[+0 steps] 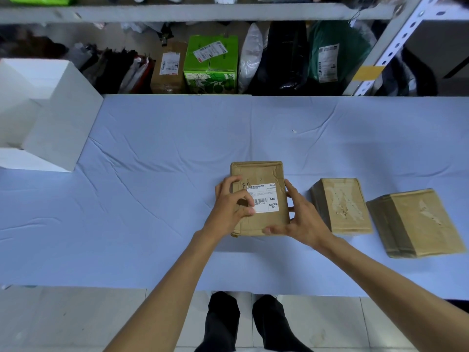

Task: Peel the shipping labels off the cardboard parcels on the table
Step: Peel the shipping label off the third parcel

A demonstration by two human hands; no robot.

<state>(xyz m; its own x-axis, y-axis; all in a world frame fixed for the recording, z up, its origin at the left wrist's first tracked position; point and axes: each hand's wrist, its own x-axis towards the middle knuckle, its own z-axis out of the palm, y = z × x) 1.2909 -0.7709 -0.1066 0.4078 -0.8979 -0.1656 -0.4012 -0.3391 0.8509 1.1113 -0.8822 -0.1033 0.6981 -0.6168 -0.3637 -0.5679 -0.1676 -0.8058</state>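
A brown cardboard parcel (pixel 258 171) lies on the blue-covered table (pixel 157 153), in front of me. A white shipping label (pixel 266 199) with a barcode is stuck on its top. My left hand (pixel 232 204) rests on the parcel's left side, with thumb and fingertips pinching at the label's left edge. My right hand (pixel 302 219) grips the parcel's right edge and near corner. Two more cardboard parcels (pixel 340 207) (pixel 416 222) lie to the right; their tops show torn pale patches and no labels.
A white open box (pixel 50 115) stands at the table's far left. Behind the table, a shelf holds a green carton (pixel 210 64), a small brown box (pixel 168 69) and several bagged parcels. A metal shelf post (pixel 385 47) slants at the right.
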